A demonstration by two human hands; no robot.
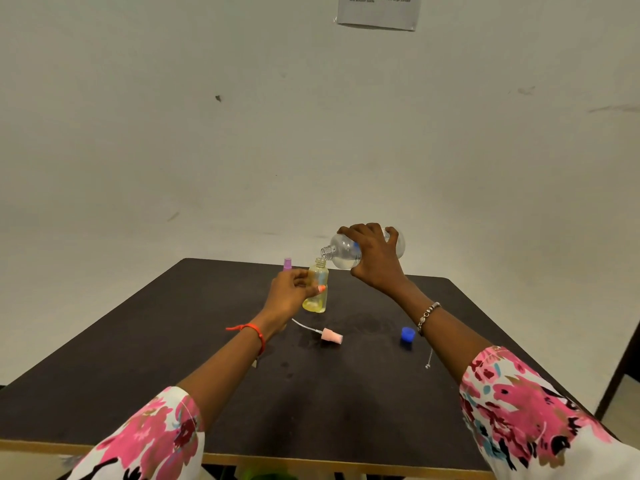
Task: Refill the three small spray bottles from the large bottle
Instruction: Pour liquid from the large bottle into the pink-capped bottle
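My left hand (289,292) grips a small yellow spray bottle (317,289), uncapped and held just above the dark table (242,393). My right hand (375,256) holds the large clear bottle (344,252) tipped on its side, its open mouth right over the yellow bottle's neck. The yellow bottle's pink spray top (329,335) with its white tube lies on the table below. The large bottle's blue cap (408,334) stands to the right. A purple-capped small bottle (287,264) shows behind my left hand, mostly hidden.
A white wall rises right behind the table's far edge, with a paper notice (379,10) at the top. Wet patches (363,322) mark the tabletop near the middle. A thin chain (429,358) hangs from my right wrist bracelet.
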